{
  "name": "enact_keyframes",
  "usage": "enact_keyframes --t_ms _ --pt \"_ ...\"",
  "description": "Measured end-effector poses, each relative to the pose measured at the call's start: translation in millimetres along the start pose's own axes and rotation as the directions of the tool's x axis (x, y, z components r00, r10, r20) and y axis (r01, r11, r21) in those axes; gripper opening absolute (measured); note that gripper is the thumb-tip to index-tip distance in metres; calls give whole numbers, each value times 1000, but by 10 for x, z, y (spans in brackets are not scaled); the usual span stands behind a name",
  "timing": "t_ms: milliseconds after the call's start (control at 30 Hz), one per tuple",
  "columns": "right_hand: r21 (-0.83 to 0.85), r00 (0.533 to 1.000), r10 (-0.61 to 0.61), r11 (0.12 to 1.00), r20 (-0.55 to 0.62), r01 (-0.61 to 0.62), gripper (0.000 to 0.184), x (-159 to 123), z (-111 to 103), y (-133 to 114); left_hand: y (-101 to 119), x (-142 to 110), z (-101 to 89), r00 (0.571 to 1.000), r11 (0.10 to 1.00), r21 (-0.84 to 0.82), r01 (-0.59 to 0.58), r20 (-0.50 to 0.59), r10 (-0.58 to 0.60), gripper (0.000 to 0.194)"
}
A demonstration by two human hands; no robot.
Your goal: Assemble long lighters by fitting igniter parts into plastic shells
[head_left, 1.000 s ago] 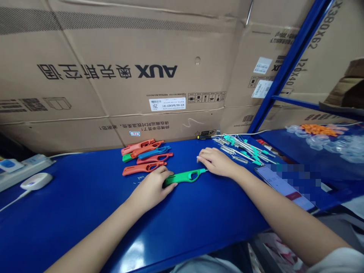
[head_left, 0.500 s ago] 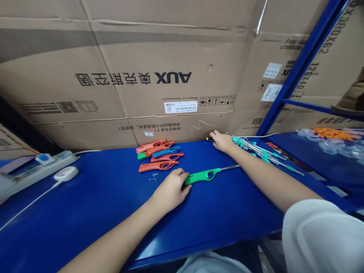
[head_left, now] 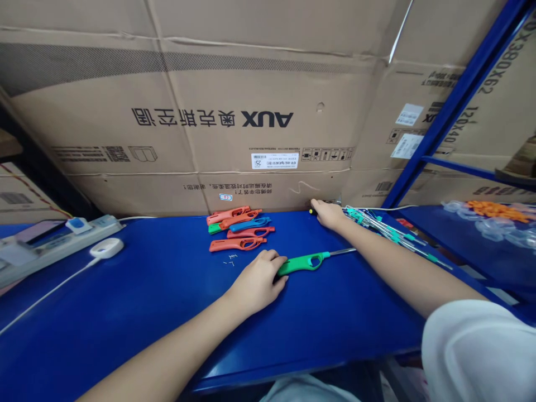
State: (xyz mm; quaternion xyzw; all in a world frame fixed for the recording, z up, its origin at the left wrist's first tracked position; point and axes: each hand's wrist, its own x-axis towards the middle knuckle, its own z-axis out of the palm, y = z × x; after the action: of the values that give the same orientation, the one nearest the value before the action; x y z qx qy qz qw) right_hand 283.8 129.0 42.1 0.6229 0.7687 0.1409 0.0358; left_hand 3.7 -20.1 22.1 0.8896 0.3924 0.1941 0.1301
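Note:
My left hand (head_left: 262,282) is closed around the rear end of a green gas lighter (head_left: 301,263) lying on the blue table. The lighter's turquoise collar and metal tube point right. At the back of the table, my right hand (head_left: 329,214) has its fingers closed on what looks like a screwdriver (head_left: 311,211); only its yellow end shows. Lighter shells in red, orange, blue and green lie left of centre, among them a red-orange shell (head_left: 238,244) nearest me. A few tiny screws (head_left: 230,259) are scattered in front of it.
Metal lighter tubes with turquoise fittings (head_left: 396,234) lie in a bundle by my right forearm. On the right shelf are orange parts (head_left: 498,210) and clear plastic pieces (head_left: 494,229). A power strip (head_left: 62,245) and white charger (head_left: 106,248) sit left. Cardboard (head_left: 209,134) walls the back.
The view has shifted slightly. My right hand has closed further over the screwdriver, and less of its handle shows. My left hand stays on the green gas lighter.

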Motion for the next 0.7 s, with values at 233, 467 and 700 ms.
enact_keyframes --t_ms 233,467,700 --pt "36 994 -73 996 -86 77 25 -89 -64 -80 -9 1 19 1000 999 23 -22 -2 22 38" --pt "680 695 391 707 -603 193 28 -186 -460 -535 31 -6 3 999 999 29 -33 24 32 33" --pt "935 958 104 -214 -266 282 41 -401 -681 -1351 40 6 11 999 999 43 -33 18 32 29"
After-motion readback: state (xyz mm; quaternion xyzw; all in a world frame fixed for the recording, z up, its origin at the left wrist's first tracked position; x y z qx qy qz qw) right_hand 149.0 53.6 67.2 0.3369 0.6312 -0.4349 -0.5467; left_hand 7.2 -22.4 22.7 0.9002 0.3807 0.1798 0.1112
